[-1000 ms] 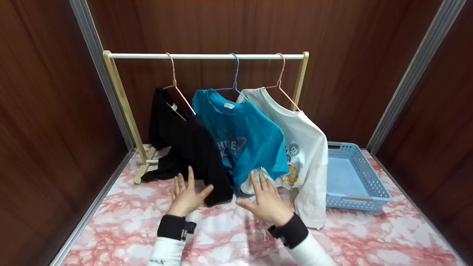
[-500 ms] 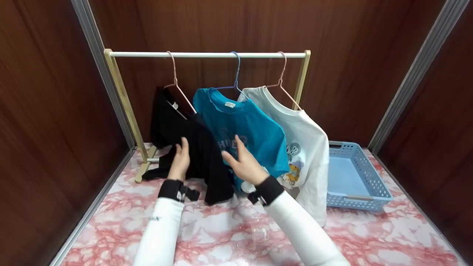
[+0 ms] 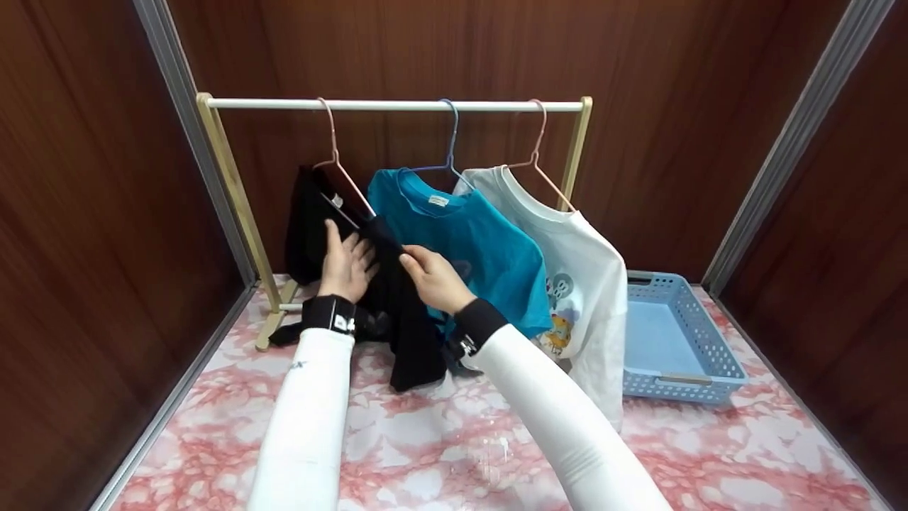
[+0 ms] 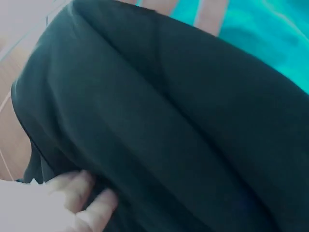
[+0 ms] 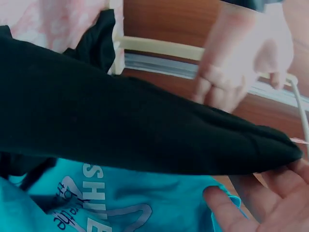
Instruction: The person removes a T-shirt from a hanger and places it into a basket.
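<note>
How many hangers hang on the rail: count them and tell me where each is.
3: a pink hanger in the black top, left; a blue hanger in the blue shirt, middle; and a second pink hanger in the white shirt, right.

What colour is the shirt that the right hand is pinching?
Black. The shirt shows best in the head view.

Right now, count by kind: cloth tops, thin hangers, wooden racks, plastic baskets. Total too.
Tops: 3 (black cloth top, teal printed cloth top, white printed cloth top)
Hangers: 3 (left pink thin hanger, blue thin hanger, right pink thin hanger)
Racks: 1 (white-barred wooden rack)
Baskets: 1 (light-blue perforated plastic basket)
Total: 8
</note>
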